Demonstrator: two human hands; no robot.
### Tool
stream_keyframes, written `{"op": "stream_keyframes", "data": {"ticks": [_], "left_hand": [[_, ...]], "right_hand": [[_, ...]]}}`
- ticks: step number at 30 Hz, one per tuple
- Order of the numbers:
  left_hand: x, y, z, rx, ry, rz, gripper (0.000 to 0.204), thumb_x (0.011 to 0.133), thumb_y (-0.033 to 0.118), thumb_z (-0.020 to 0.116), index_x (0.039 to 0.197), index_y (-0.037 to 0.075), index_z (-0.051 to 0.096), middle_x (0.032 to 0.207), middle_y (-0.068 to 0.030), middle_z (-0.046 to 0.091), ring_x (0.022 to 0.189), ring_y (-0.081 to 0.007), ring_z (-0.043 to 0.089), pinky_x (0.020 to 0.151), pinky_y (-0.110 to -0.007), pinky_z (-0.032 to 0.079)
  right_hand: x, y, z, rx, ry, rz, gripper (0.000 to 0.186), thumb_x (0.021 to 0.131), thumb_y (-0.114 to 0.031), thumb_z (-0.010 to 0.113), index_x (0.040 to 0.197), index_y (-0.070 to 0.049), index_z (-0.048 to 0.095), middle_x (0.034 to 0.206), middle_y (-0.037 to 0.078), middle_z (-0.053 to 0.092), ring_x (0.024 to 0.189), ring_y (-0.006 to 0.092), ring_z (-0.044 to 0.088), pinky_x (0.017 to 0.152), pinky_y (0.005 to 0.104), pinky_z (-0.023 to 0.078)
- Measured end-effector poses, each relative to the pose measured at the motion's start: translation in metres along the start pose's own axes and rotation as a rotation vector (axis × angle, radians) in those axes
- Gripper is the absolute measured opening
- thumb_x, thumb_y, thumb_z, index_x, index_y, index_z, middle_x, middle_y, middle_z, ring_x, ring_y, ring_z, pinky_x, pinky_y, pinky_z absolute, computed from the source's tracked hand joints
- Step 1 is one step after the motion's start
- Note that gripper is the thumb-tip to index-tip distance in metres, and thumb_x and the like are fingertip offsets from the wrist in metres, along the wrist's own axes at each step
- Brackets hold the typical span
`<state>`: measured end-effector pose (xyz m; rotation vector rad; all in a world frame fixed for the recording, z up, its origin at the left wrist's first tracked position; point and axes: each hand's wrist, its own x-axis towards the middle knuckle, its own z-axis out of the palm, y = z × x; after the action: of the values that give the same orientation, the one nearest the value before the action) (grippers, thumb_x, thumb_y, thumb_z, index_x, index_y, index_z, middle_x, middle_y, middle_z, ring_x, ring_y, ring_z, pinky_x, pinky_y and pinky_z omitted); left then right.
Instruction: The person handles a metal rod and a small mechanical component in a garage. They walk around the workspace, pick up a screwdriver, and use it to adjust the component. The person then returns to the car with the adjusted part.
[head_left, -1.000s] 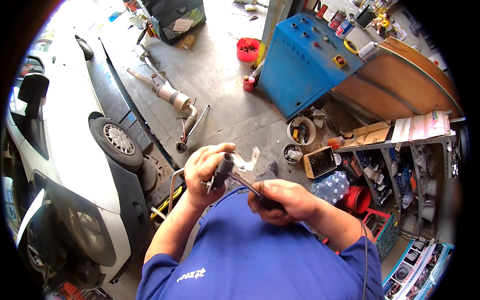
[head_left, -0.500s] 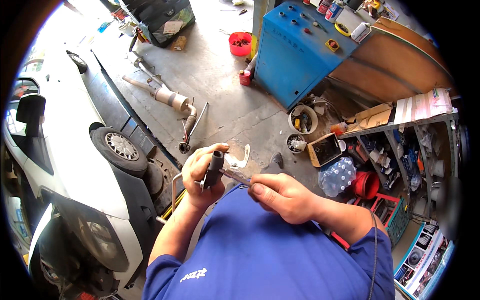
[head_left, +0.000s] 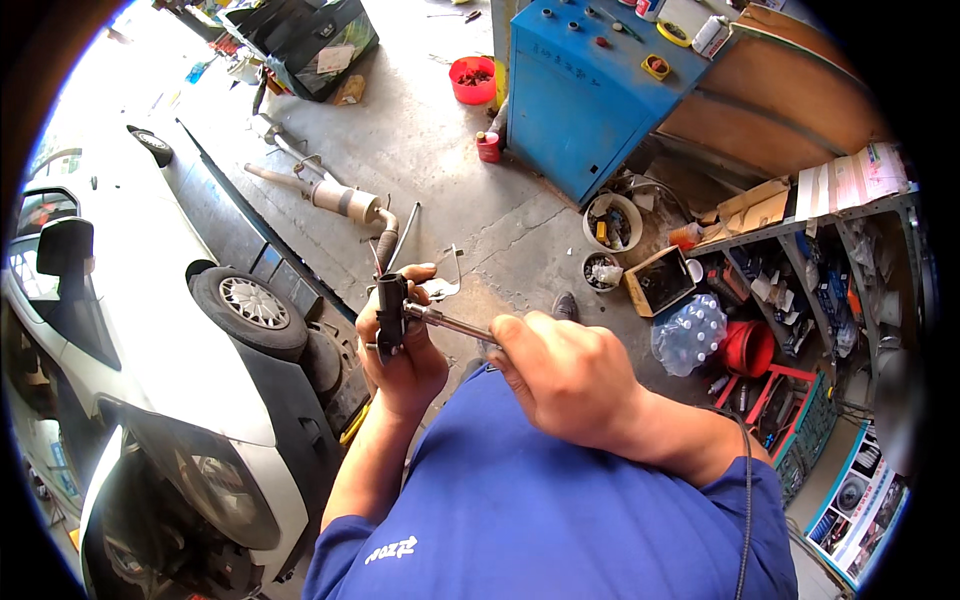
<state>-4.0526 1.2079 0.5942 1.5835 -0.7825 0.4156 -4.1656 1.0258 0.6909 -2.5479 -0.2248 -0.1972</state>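
Observation:
My left hand (head_left: 408, 365) is closed around a black tube-shaped part (head_left: 391, 310), held upright with its open end on top. Beside its fingers a thin, bent metal bracket (head_left: 447, 285) sticks out to the right; whether it is joined to the black part I cannot tell. A shiny metal socket tool (head_left: 455, 323) lies almost level, its tip against the right side of the black part. My right hand (head_left: 565, 375) grips the tool's other end, with the fingers curled over and hiding it.
A white car (head_left: 190, 330) stands close on the left. An exhaust pipe with muffler (head_left: 345, 203) lies on the floor ahead. To the right are a blue cabinet (head_left: 590, 95), buckets (head_left: 612, 222), bottles in plastic wrap (head_left: 690, 335), a red container (head_left: 748, 348) and crowded shelves (head_left: 800, 232).
My right hand has turned over, its back now upward, and the socket tool shows more of its length. The black part has shifted left and stands straighter. The bent rod by my left wrist no longer shows.

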Motion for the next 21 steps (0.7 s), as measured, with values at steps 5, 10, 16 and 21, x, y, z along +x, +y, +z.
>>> {"op": "stream_keyframes", "data": {"ticks": [5, 10, 16, 21], "left_hand": [[-0.007, -0.002, -0.006, 0.055, -0.085, 0.012, 0.027, 0.114, 0.027, 0.051, 0.129, 0.004, 0.048, 0.122, -0.0230, 0.073, 0.103, -0.0228, 0.071, 0.085, -0.037, 0.058], [-0.004, -0.007, -0.003, 0.010, -0.044, 0.095, 0.027, 0.113, 0.026, 0.053, 0.128, 0.004, 0.054, 0.120, -0.0211, 0.075, 0.094, -0.0198, 0.071, 0.084, -0.034, 0.056], [0.008, -0.001, -0.006, -0.020, -0.094, -0.158, 0.023, 0.115, 0.020, 0.050, 0.124, 0.000, 0.058, 0.124, -0.0184, 0.075, 0.097, -0.0203, 0.073, 0.085, -0.033, 0.058], [0.018, 0.016, -0.011, -0.031, -0.164, -0.337, 0.022, 0.113, 0.014, 0.051, 0.125, 0.000, 0.063, 0.128, -0.0172, 0.076, 0.098, -0.0189, 0.073, 0.086, -0.033, 0.057]], "right_hand": [[-0.002, 0.012, 0.002, 0.534, -0.061, 0.119, 0.017, 0.107, -0.018, 0.064, 0.110, -0.002, 0.062, 0.078, 0.022, 0.067, 0.069, 0.0440, 0.067, 0.061, 0.0501, 0.051], [0.002, 0.010, -0.009, 0.798, -0.247, 0.268, 0.019, 0.110, -0.020, 0.060, 0.109, -0.001, 0.061, 0.077, 0.025, 0.066, 0.072, 0.0467, 0.067, 0.064, 0.0509, 0.048], [0.016, 0.009, -0.013, 0.732, -0.231, 0.317, 0.022, 0.111, -0.020, 0.058, 0.116, 0.001, 0.062, 0.081, 0.023, 0.066, 0.077, 0.0421, 0.068, 0.070, 0.0474, 0.051], [0.006, -0.002, -0.016, 0.641, -0.091, 0.211, 0.033, 0.112, -0.024, 0.060, 0.130, 0.004, 0.059, 0.084, 0.016, 0.067, 0.069, 0.0262, 0.066, 0.068, 0.0393, 0.052]]}}
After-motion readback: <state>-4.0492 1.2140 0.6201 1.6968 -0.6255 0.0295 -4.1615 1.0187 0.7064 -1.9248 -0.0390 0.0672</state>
